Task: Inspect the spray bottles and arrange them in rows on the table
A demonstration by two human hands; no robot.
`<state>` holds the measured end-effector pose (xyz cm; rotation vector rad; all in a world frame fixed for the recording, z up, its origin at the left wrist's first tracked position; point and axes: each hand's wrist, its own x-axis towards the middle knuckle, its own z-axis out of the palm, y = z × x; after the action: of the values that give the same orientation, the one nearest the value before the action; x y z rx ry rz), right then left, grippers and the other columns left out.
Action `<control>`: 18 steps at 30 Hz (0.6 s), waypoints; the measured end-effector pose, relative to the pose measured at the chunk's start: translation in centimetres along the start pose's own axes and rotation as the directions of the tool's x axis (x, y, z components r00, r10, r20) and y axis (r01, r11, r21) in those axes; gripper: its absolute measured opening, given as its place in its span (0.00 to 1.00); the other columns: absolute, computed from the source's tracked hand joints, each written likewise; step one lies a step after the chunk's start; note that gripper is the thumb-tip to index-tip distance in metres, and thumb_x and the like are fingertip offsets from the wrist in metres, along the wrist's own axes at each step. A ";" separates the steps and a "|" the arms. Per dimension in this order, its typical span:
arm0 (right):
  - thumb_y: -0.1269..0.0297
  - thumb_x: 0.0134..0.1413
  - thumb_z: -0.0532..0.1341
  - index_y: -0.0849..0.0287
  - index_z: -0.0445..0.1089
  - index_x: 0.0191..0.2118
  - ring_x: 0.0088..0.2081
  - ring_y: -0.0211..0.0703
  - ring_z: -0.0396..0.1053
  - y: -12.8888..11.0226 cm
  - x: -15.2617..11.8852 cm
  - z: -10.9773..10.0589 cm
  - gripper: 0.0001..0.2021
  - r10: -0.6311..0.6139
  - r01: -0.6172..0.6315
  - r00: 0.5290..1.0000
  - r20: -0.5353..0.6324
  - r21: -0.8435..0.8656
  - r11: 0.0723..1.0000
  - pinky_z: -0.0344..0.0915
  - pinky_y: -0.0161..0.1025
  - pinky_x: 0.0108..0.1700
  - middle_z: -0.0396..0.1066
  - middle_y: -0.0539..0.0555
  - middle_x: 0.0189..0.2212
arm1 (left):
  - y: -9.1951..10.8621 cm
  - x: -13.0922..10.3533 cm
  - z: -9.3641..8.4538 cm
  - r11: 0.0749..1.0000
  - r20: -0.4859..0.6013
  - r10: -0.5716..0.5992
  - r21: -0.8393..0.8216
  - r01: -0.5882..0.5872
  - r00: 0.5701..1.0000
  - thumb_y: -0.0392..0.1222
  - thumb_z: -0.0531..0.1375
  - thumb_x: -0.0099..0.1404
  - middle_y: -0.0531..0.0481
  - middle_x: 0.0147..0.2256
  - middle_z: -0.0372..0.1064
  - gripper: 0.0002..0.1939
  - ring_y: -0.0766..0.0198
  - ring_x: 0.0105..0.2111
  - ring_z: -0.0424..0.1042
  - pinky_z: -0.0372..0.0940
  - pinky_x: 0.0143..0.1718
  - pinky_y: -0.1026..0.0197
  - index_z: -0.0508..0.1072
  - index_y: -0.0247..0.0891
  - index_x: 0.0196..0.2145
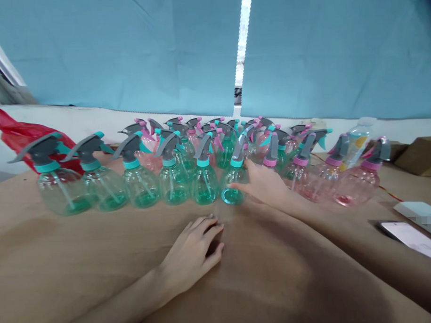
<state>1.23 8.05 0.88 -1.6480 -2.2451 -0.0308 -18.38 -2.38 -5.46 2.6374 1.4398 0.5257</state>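
Note:
My right hand [262,181] is at the front row of spray bottles. Its thumb lies across the side of a green spray bottle [232,191] with a grey trigger head and turquoise collar, and its other fingers go behind the bottle. The bottle stands upright on the table [109,264]. Nearer to me, my left hand [192,249] rests palm down on the tabletop, fingers loosely bent and apart, holding nothing. To the left of the gripped bottle, several similar green spray bottles [176,186] form a row. Pink spray bottles [357,185] continue it on the right, one partly hidden by my hand.
More green and pink spray bottles [227,149] crowd behind the front row. A red plastic bag [27,132] lies at the far left. On the right are a clear bottle with a yellow label [358,140], a cardboard box [422,156], a lit phone [414,237] and a white box [415,211].

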 end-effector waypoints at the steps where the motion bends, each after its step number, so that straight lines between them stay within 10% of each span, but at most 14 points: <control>1: 0.44 0.51 0.60 0.65 0.64 0.47 0.40 0.66 0.74 0.0 -0.1 0.0 0.28 -0.002 0.002 1.000 -0.001 0.008 1.000 0.68 0.52 0.34 0.75 0.66 0.39 | 0.0 0.0 0.0 1.000 0.000 0.000 0.000 0.000 1.000 0.39 0.55 0.66 0.41 0.53 0.67 0.17 0.50 0.55 0.65 0.61 0.55 0.45 0.69 0.36 0.51; 7: 0.45 0.53 0.60 0.62 0.59 0.58 0.48 0.60 0.71 1.6 -3.0 -1.5 0.33 -0.081 0.102 0.988 -0.129 0.165 0.981 0.68 0.50 0.43 0.72 0.63 0.50 | -0.3 0.0 0.1 1.000 0.005 0.010 0.018 -0.010 1.000 0.38 0.55 0.66 0.42 0.54 0.67 0.17 0.51 0.55 0.64 0.60 0.55 0.46 0.68 0.37 0.52; 12: 0.49 0.56 0.58 0.55 0.71 0.44 0.28 0.48 0.74 6.6 -5.2 -3.0 0.17 0.065 -0.001 0.964 -0.258 0.244 0.970 0.67 0.45 0.32 0.78 0.54 0.39 | -0.6 0.4 0.5 0.998 -0.006 0.060 0.009 -0.060 0.998 0.37 0.53 0.68 0.44 0.51 0.68 0.14 0.54 0.52 0.66 0.62 0.54 0.49 0.68 0.38 0.50; 18: 0.46 0.54 0.58 0.62 0.64 0.55 0.47 0.62 0.71 8.6 -4.0 -2.1 0.29 0.118 -0.070 0.962 -0.247 0.195 0.978 0.66 0.54 0.45 0.71 0.64 0.51 | 1.0 2.2 1.0 0.988 -0.076 0.103 -0.108 -0.111 0.992 0.35 0.52 0.67 0.45 0.45 0.70 0.11 0.55 0.48 0.69 0.63 0.52 0.49 0.69 0.39 0.46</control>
<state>10.81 6.69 0.08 -1.5529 -1.9139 -0.0117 -16.22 -1.03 -5.58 2.6425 1.2505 0.6946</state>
